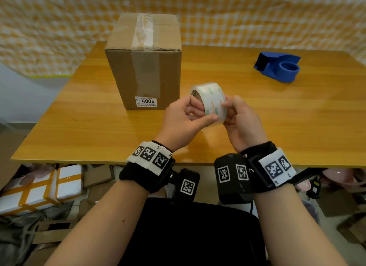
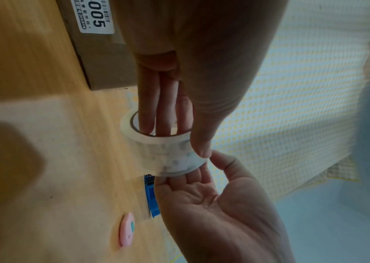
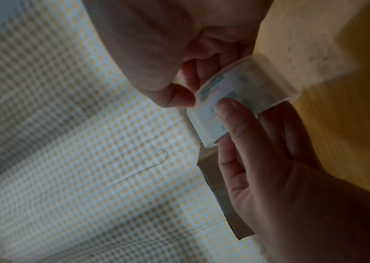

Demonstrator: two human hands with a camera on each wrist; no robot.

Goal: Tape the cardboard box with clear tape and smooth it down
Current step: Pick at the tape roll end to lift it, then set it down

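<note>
A wooden table [image 1: 257, 111] with an orange-brown grain fills the middle of the head view; behind it hangs a yellow-and-white checked cloth [image 1: 257, 18]; under the near edge lie scraps of cardboard and white parcels [image 1: 39, 188] bound with amber tape. The cardboard box [image 1: 146, 71] stands upright at the table's back left, its top seam already carrying a wrinkled strip of clear tape, a white label low on its front face; a blue tape dispenser [image 1: 279, 66] sits well apart at the back right. The tape roll [image 1: 210, 103] is held above the table between both hands, just right of the box; its core axis runs roughly left to right, tilted away; the left hand [image 1: 184, 121] has fingers threaded through the core and thumb pressed on the outer wrap; the right hand [image 1: 241, 119] pinches at the roll's outer surface with curled fingers.
</note>
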